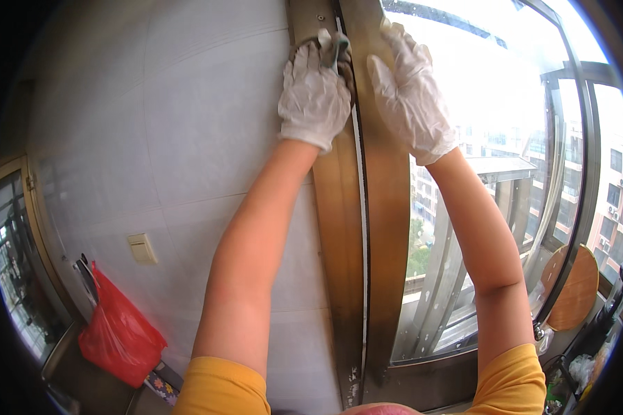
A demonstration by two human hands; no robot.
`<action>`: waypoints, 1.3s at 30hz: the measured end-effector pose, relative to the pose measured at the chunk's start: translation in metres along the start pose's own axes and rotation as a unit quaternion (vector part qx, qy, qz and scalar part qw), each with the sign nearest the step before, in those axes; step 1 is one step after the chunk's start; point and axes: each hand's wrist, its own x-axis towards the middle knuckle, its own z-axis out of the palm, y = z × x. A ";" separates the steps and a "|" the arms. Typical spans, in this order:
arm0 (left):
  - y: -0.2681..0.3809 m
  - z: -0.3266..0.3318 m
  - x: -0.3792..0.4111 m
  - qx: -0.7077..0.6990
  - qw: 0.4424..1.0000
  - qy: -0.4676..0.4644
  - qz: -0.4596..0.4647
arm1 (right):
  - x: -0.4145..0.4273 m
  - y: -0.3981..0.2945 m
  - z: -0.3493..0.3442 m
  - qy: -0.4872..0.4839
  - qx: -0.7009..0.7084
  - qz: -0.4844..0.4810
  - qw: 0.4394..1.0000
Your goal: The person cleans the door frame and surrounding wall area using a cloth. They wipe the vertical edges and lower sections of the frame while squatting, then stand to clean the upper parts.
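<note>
My left hand (pixel 315 98), in a white disposable glove, presses a dark, crumpled cloth (pixel 337 49) against the brown metal door frame (pixel 337 197). The cloth bunches out past the fingers and thumb; the rest is hidden beneath the hand. To its right, my right hand (pixel 412 98) wears a matching glove and holds nothing. Its thumb is spread from the fingers, and it lies against the edge of the sliding door's brown stile (pixel 387 218) and the glass pane (pixel 467 93). A narrow pale gap runs between frame and stile.
Pale wall tiles (pixel 213 155) carry a light switch (pixel 142 248) at left. Below it hang a red plastic bag (pixel 119 332) and a flower-patterned item (pixel 162 388). At right, a round wooden board (pixel 573 290) leans beyond the glass, near plastic bags (pixel 581 371).
</note>
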 end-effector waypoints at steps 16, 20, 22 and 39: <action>-0.033 0.033 0.064 -0.022 0.997 0.068 0.017 | -0.032 0.002 0.005 -0.150 -0.088 -0.011 0.985; -0.093 0.122 0.171 -0.274 0.946 0.169 -0.021 | -0.030 -0.001 0.003 -0.179 -0.070 0.009 0.981; -0.110 0.146 0.218 -0.300 0.941 0.153 0.005 | -0.030 0.004 0.001 -0.185 -0.060 0.017 0.981; -0.093 0.089 0.206 -0.887 0.446 -0.082 -0.085 | -0.028 -0.003 -0.003 -0.178 -0.078 0.018 0.981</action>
